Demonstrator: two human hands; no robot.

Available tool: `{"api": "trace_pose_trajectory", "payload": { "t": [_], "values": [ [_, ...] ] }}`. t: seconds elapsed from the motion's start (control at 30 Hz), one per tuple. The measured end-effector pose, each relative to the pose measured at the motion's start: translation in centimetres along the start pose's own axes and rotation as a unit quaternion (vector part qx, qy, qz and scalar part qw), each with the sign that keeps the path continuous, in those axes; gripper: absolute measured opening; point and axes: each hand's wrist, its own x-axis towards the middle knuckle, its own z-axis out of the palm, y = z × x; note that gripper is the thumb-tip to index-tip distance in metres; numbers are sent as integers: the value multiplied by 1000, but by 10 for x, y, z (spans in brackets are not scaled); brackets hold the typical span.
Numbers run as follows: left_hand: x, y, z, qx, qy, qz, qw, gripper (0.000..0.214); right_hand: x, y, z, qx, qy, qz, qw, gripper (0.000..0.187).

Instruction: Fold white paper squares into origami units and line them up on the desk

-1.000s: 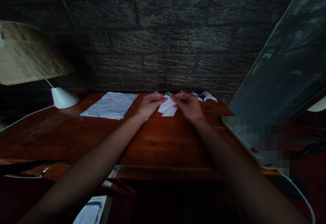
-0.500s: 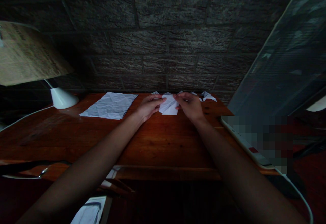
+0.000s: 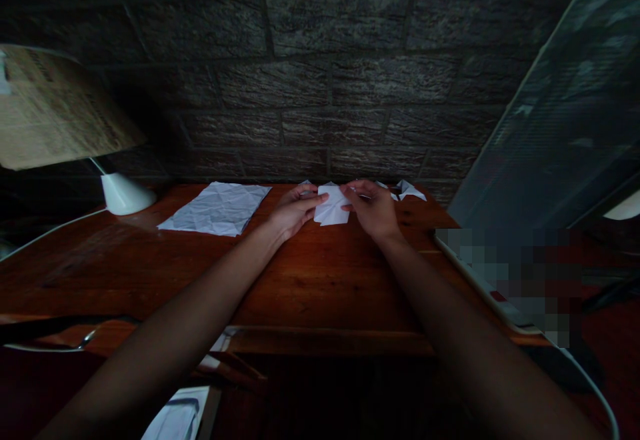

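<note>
A small folded white paper (image 3: pixel 332 207) is held up between both hands above the wooden desk. My left hand (image 3: pixel 295 211) grips its left edge, thumb on the front face and fingers behind. On the opposite side, my right hand (image 3: pixel 371 207) pinches the upper right edge with thumb and fingers. Crease lines run across the paper, and its lower edge is uneven. Behind the hands, several small folded paper pieces (image 3: pixel 411 191) stand along the wall, partly hidden by my fingers.
Creased white sheets (image 3: pixel 216 209) lie left of my hands. A lamp with a white base (image 3: pixel 126 193) stands farther left. At the right edge rests a flat, blurred-out device (image 3: pixel 480 280) with a cable. A dark brick wall (image 3: pixel 330 80) backs the desk (image 3: pixel 320 280).
The paper's front looks smoother, the diagonal flap and dark mark no longer showing as before. My right hand has shifted very slightly; both hands keep hold.
</note>
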Motion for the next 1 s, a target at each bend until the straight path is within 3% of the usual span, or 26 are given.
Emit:
{"api": "trace_pose_trajectory", "payload": {
  "t": [0.17,0.4,0.7,0.9,1.0],
  "values": [
    [-5,3,7,-29,17,-19,999,27,-2,-3,1,6,5,-5,1000,27],
    [-5,-3,8,16,-86,-21,996,26,-4,-5,2,1,16,2,1000,28],
    [3,-16,9,38,-65,91,993,39,-4,-11,1,-2,32,22,999,35],
    [1,-20,11,51,-116,55,990,36,-2,-10,-2,-18,60,32,998,31],
    [2,-20,8,66,-104,32,992,39,-4,-13,-2,-60,66,27,996,30]
  ]
}}
